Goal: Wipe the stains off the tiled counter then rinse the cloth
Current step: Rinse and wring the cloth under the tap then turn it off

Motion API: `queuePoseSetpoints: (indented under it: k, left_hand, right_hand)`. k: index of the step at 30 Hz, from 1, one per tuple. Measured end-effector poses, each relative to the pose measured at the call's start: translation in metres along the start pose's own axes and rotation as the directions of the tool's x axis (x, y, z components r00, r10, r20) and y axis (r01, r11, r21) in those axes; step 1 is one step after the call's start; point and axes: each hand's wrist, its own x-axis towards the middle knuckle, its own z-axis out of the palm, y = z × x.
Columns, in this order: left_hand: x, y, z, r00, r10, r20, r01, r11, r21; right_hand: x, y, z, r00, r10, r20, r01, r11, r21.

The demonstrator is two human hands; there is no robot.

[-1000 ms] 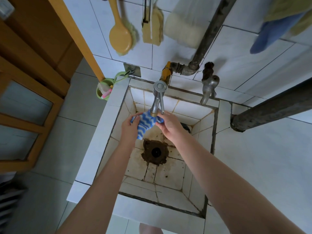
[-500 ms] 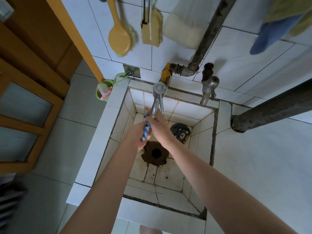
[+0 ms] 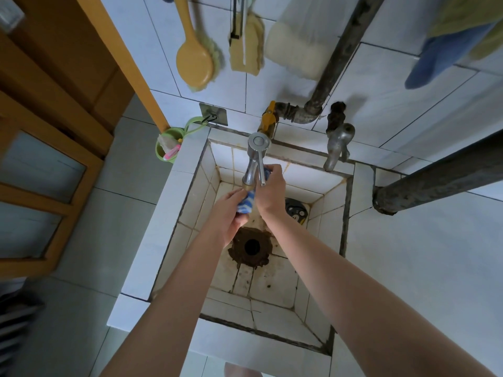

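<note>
A blue-and-white striped cloth [image 3: 248, 200] is bunched up right under the spout of the chrome tap [image 3: 254, 164], over the tiled sink [image 3: 190, 202]. My left hand [image 3: 230, 217] grips the cloth from below and from the left. My right hand [image 3: 269, 191] holds its upper end, fingers curled round it beside the tap spout. Most of the cloth is hidden between the two hands. Whether water runs I cannot tell. The white tiled counter [image 3: 424, 268] spreads to the right of the sink.
A rusty brown drain hole [image 3: 251, 247] sits in the sink floor, a dark round object [image 3: 295, 209] in the far right corner. A second old tap [image 3: 337, 145], a yellow valve [image 3: 269, 119], a thick pipe [image 3: 441, 180], hanging brushes [image 3: 196, 58] and a green cup [image 3: 168, 146] surround the sink.
The cloth, spread between the hands a second ago, is now squeezed into a tight bunch. My right hand has moved up beside the spout; my left hand slid in under the cloth.
</note>
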Motion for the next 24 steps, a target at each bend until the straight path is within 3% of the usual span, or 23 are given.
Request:
queuePoseSetpoints:
  k: [4,8,12,17,21,24]
  left_hand:
    - [0.000,0.001,0.001,0.989,0.021,-0.145,-0.029,0.998,-0.055]
    - [0.010,0.002,0.004,0.948,0.034,-0.317,-0.044,0.999,-0.026]
    - [0.011,0.000,0.005,0.961,0.034,-0.276,-0.015,0.997,0.070]
    - [0.011,-0.003,0.007,0.969,0.097,-0.226,-0.026,0.953,0.301]
    - [0.010,0.001,0.006,0.979,0.096,-0.182,-0.070,0.987,0.144]
    - [0.010,0.002,0.007,0.974,0.159,-0.160,-0.142,0.983,0.112]
  right_hand:
    - [-0.023,0.008,0.009,0.985,0.022,0.173,-0.029,0.999,0.037]
    - [-0.042,0.010,0.016,0.911,0.121,0.395,-0.235,0.937,0.256]
    - [-0.045,0.008,0.013,0.904,0.078,0.419,-0.193,0.952,0.239]
    - [-0.028,0.007,0.013,0.948,0.163,0.275,-0.196,0.975,0.100]
    - [-0.020,0.008,0.012,0.954,0.215,0.211,-0.232,0.971,0.060]
    - [-0.037,0.010,0.006,0.902,0.154,0.404,-0.266,0.934,0.239]
